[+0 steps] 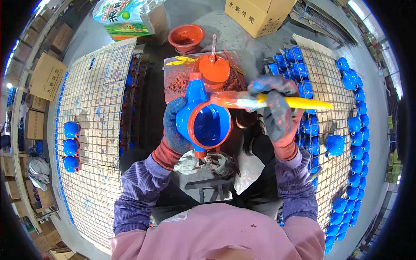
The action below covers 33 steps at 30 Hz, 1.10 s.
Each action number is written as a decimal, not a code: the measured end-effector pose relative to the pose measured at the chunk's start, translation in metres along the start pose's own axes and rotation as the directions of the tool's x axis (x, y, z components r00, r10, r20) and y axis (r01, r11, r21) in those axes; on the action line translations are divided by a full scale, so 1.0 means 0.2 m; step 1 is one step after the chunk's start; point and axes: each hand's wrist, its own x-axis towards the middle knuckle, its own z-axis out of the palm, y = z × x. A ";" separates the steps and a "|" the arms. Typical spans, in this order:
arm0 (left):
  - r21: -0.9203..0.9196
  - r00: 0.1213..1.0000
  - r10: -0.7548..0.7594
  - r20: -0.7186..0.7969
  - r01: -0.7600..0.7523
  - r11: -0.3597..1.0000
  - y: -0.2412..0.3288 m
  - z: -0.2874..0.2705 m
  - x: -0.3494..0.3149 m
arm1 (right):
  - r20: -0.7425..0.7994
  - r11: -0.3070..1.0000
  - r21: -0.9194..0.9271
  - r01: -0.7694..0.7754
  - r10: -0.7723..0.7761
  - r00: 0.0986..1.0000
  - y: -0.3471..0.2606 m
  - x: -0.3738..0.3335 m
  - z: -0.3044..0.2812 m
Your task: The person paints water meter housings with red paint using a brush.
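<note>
My left hand [177, 125], in a dark glove with a red cuff, is closed round the side of a blue water meter housing [189, 113]. Red-orange paint covers its round rim, and its two threaded ends are red too. In my gloved right hand [279, 106] is a paintbrush [303, 102] with a yellow handle. Its paint-soaked bristles lie against the upper edge of the housing's rim. Just beyond the housing stands a tub of orange-red paint [212, 71], with a stirring stick [214, 43] upright in it.
Wire-mesh racks [93, 104] flank me on both sides. Three blue housings [71, 146] sit on the left one; many more line the right rack [356, 151]. A red-brown bowl [185, 37], a cardboard box [260, 15] and a plastic-wrapped package [125, 19] stand farther off.
</note>
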 end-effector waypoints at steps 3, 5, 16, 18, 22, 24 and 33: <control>-0.032 1.000 0.000 0.021 0.001 0.999 -0.01 0.00 0.00 | 0.118 0.961 -0.266 0.070 -0.039 0.992 -0.01 0.00 0.02; -0.009 1.000 0.018 0.013 -0.018 1.000 -0.01 -0.01 0.00 | 0.074 0.968 -0.247 0.051 -0.034 0.997 0.00 -0.01 0.03; 0.577 0.777 0.614 -0.139 -0.440 0.688 0.10 -0.11 0.01 | -0.155 0.998 -0.046 -0.040 0.032 0.987 0.07 -0.08 0.10; 0.526 0.780 0.620 -0.080 -0.495 0.691 0.12 -0.09 0.02 | -0.167 0.998 -0.010 -0.061 0.059 0.984 0.08 -0.10 0.13; 0.248 0.885 0.465 0.011 -0.453 0.856 0.19 -0.02 0.02 | -0.061 0.947 -0.321 0.007 -0.028 0.998 0.07 -0.15 0.17; 0.235 0.873 0.488 0.012 -0.477 0.847 0.19 0.02 0.03 | -0.129 0.979 -0.188 -0.078 0.054 0.990 0.06 -0.17 0.20; 0.247 0.868 0.480 0.127 -0.497 0.832 0.25 0.10 -0.01 | -0.376 0.975 -0.150 -0.165 0.098 0.921 0.04 -0.21 0.16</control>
